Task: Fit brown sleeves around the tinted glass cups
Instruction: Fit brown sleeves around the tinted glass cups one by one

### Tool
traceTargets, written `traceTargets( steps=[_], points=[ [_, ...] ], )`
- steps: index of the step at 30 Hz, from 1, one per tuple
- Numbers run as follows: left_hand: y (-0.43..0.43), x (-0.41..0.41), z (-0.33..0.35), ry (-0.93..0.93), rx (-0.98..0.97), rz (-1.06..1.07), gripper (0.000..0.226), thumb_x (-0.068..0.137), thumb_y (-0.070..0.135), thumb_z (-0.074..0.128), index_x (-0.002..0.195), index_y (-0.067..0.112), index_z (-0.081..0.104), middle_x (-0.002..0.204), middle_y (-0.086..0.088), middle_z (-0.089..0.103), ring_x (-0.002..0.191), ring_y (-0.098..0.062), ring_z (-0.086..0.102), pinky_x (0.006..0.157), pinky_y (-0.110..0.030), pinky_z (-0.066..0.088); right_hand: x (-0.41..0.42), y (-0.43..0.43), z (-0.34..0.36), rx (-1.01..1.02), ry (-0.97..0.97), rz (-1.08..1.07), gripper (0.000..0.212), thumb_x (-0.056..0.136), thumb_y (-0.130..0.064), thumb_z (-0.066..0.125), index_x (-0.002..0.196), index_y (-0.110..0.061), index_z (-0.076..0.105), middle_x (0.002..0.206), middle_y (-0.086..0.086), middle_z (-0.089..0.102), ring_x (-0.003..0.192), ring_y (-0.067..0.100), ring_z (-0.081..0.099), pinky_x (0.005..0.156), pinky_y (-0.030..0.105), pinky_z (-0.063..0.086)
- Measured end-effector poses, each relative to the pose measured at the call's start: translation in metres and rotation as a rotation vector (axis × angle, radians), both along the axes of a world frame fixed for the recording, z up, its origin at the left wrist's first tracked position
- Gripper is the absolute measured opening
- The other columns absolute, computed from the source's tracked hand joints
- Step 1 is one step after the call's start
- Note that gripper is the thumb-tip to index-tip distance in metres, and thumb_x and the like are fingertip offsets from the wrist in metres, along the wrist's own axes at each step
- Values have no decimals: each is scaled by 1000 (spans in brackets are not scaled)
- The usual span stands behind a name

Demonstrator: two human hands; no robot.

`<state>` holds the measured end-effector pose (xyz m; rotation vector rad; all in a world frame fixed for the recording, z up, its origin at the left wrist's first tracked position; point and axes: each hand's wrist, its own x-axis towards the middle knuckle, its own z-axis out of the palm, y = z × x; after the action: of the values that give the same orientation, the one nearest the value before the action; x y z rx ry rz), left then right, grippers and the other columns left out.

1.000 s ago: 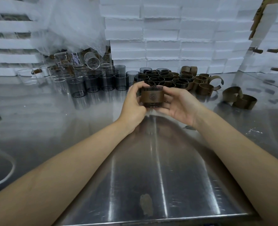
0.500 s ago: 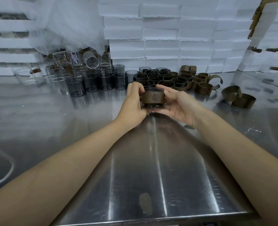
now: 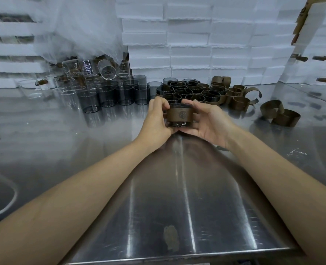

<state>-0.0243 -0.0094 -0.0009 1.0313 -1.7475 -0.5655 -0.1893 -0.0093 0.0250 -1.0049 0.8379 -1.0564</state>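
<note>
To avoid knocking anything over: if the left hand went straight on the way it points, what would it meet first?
Probably the cluster of sleeved cups just beyond the left hand; depth is unclear.

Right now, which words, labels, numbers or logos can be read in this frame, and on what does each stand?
No text here can be read.
brown sleeve on the tinted cup: a round dark emblem, too blurred to read.
clear glass at the back: white printed marks, too small to read.
cardboard at top right: a dark mark, unreadable.
</note>
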Motion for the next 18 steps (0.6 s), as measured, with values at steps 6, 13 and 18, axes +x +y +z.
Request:
traceTargets(
  steps=[6,13,18],
  points=[
    [-2,-3,-4,-71,38,-46,50,74,-7,72,95,20,36,106,5,35,98,-18,53,84,-43,55,8,4,2,-251,567,-256,30,85,-41,70,82,-19,51,90,4,64,79,16,67,62,31,58],
    [-15,8,-7,-177,127,207,26,84,2,63,98,20,50,113,0,41,96,-18,55,83,-21,47,0,10,5,-418,1248,-614,50,75,-58,71,65,-18,43,73,-2,53,74,20,54,66,36,43],
    [-25,40,-3,-486,154,553,39,91,22,62,123,7,46,143,-13,22,97,-34,56,79,-36,42,-15,4,3,-404,1239,-600,42,75,-52,75,92,-18,57,93,-4,59,88,19,55,75,38,48]
  ],
)
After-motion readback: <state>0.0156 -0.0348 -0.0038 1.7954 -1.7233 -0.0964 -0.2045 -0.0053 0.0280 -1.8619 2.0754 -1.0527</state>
